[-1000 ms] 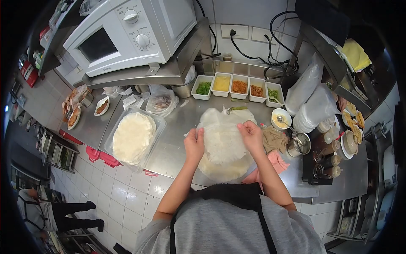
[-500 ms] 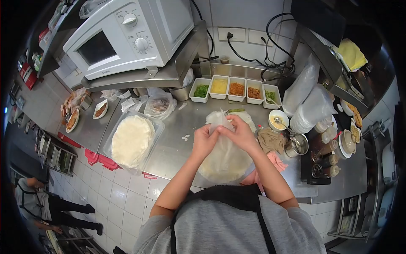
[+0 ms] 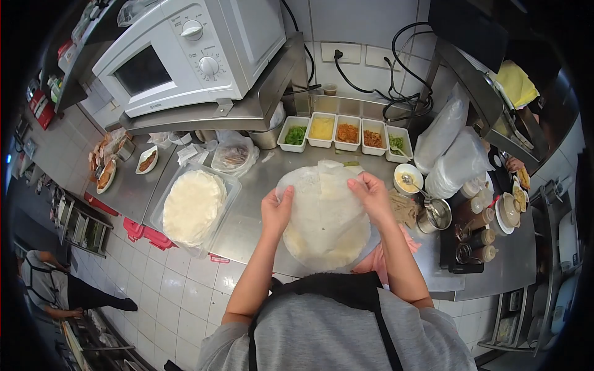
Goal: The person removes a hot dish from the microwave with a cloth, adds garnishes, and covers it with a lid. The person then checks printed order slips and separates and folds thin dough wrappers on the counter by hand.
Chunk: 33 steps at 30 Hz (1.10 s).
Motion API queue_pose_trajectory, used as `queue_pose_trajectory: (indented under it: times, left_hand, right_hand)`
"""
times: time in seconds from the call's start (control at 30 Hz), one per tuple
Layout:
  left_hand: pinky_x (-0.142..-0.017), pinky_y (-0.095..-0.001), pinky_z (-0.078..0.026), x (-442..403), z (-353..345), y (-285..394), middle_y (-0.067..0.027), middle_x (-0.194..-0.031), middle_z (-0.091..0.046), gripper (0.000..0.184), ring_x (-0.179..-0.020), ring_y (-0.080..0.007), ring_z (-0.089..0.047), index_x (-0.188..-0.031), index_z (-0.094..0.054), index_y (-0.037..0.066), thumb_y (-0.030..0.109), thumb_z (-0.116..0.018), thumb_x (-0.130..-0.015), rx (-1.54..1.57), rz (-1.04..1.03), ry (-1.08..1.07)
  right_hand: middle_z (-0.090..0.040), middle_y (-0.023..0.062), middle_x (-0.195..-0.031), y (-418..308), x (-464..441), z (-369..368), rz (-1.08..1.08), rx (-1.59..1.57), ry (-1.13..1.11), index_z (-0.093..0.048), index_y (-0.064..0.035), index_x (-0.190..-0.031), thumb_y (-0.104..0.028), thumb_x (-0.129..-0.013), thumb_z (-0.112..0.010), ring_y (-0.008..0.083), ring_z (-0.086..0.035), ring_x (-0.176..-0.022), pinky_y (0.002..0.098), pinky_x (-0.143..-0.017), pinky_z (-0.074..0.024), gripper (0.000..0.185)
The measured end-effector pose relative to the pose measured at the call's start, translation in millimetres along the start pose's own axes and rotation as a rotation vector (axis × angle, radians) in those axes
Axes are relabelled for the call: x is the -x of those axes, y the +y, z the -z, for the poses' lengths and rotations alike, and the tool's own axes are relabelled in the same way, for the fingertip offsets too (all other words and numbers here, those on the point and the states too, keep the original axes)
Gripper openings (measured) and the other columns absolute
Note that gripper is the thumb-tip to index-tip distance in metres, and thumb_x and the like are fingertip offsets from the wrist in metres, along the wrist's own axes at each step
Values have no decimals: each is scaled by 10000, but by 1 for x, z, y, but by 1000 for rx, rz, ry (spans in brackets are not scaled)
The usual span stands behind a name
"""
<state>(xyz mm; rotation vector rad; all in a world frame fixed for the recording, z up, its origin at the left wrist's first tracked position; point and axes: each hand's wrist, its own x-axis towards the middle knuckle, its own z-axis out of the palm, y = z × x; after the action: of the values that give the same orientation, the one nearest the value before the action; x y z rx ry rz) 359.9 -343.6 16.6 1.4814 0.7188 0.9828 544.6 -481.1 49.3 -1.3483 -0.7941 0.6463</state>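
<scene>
A thin, translucent white round sheet [image 3: 322, 195] is stretched between my two hands. My left hand [image 3: 276, 209] pinches its left edge and my right hand [image 3: 371, 195] pinches its right edge. Below it on the steel counter lies a pale round stack [image 3: 328, 250], partly covered by the sheet. A strip of something green [image 3: 351, 164] shows just behind the sheet. Left of my hands, a clear plastic tub [image 3: 232, 188] holds a thick pile of white round sheets [image 3: 193, 204].
White trays of chopped food [image 3: 348, 133] line the back. On the right are a bowl with a spoon [image 3: 408, 179], a metal pot [image 3: 435, 216], a brown cloth [image 3: 403, 209] and bottles [image 3: 486, 235]. A microwave [image 3: 185, 55] sits upper left. A person [image 3: 46, 284] stands lower left.
My hands came together with the sheet gathered between them, then moved apart and spread it wide again. The person at the lower left has shifted a little to the left.
</scene>
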Motion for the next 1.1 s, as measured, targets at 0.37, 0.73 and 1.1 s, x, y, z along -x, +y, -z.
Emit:
queue_pose_trajectory:
  times: [0.37,0.73,1.1]
  left_hand:
    - [-627,-256,-492,-12,-11,48,-32,-752,-676,243,-670,-86,-605,-923,-689,12,242,-648,-855,-179,119,-489]
    - [-465,-245,-370,-10,1,50,26,-558,-567,295,-522,-36,-432,-764,-663,-11,266,-650,-865,-507,-108,-201]
    - [-618,-237,-445,3,13,36,1,-712,-646,257,-647,-67,-537,-861,-677,-4,253,-661,-855,-3,122,-380]
  right_hand:
    - [-638,44,-890,-26,3,-11,191,4,-270,-595,-3,-952,-207,-836,-663,112,-562,-790,255,-721,-450,245]
    - [-605,-25,-668,-10,-7,1,165,430,27,-625,-10,-787,-175,-833,-675,30,-478,-606,218,-547,-401,178]
    - [-621,20,-948,-21,6,0,121,66,-322,-607,-17,-805,-165,-856,-647,80,-524,-876,244,-807,-410,162]
